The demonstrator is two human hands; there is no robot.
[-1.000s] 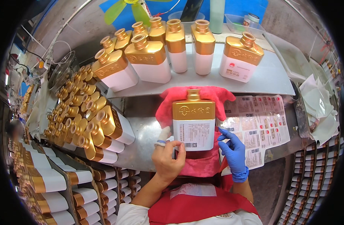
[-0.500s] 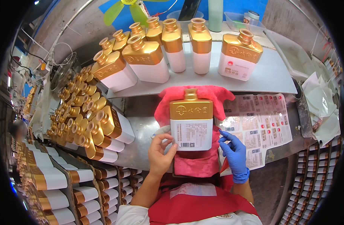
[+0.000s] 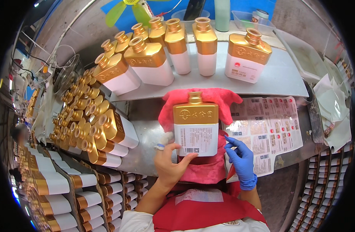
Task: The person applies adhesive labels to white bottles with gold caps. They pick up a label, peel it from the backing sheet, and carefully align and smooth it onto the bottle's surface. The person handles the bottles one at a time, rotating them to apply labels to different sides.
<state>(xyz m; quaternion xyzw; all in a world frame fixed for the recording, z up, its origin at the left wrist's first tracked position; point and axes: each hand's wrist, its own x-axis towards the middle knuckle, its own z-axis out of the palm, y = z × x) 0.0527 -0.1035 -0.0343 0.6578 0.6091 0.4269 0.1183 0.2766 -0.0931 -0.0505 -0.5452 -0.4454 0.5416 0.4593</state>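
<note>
Softly fuzzy pink cloth (image 3: 204, 170), boxy gold-shouldered bottle (image 3: 195, 123)

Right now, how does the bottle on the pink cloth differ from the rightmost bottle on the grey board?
Pose: the cloth bottle lies face up; the board bottle stands upright.
Print: the cloth bottle shows dense dark text with codes low down; the board bottle shows a red mark and fewer lines.
Touch: the left hand is at the cloth bottle's lower left; no hand touches the board bottle.
Both have gold tops and white lower parts.
</note>
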